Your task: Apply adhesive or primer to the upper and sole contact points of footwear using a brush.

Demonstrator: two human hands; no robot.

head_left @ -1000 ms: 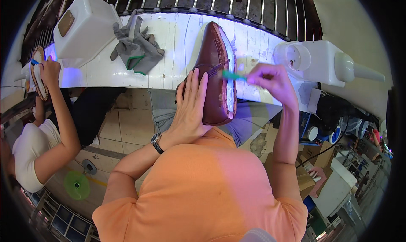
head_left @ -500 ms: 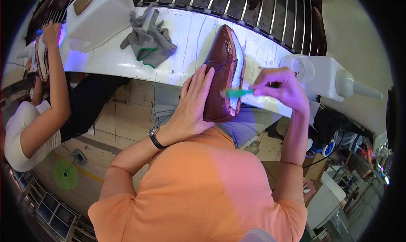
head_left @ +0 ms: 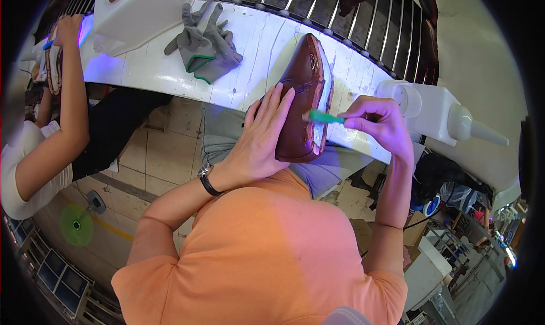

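Note:
A brown leather shoe (head_left: 296, 126) stands toe-away at the table's near edge, tipped so that its pale, soleless underside faces right. My left hand (head_left: 256, 136) grips it from the left, fingers laid across the upper and thumb near the heel end. Between the fingertips of my right hand (head_left: 379, 123) is a small green-handled brush (head_left: 328, 118). The bristle end reaches over the shoe's lower edge near the heel; whether it touches the leather I cannot tell.
Grey gloves (head_left: 209, 49) with green cuffs lie on the white table (head_left: 255, 41). White plastic containers (head_left: 139, 18) and a nozzle bottle (head_left: 431, 112) stand on either side. Beyond runs a metal-rod conveyor (head_left: 318, 7) carrying brown shoes. At left, another person's arm (head_left: 71, 98) works on a shoe.
The brush and my right hand have shifted slightly right, the bristle end a little higher along the shoe's edge. My left hand keeps its hold. A brown shoe on the conveyor has moved right.

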